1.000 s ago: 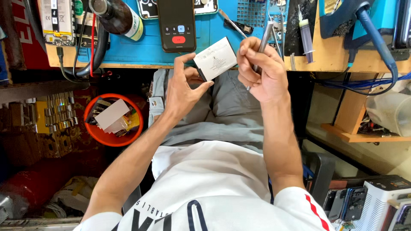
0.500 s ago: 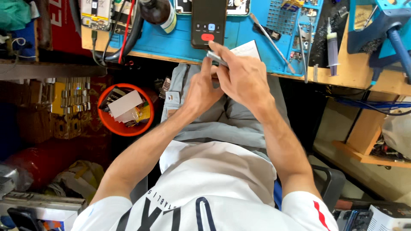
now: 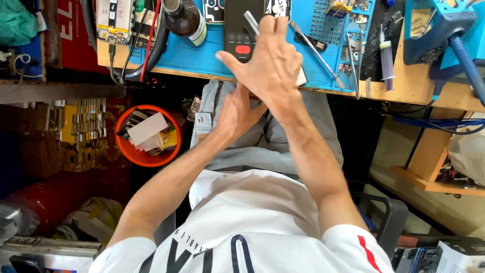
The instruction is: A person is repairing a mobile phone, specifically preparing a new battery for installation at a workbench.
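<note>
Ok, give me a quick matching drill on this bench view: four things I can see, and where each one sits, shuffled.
Things:
1. brown bottle
2. orange bucket
3. syringe
4. dark phone

Places:
A. on the floor, left of the knees
B. on the bare wood, right of the blue mat
C. on the blue mat, just beyond the right hand
D. on the mat's left part

Pairs: 1-D, 2-A, 3-B, 4-C

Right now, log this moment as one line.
right hand: grips metal tweezers over blue mat | left hand: beneath it, contents hidden | black phone: on mat
</note>
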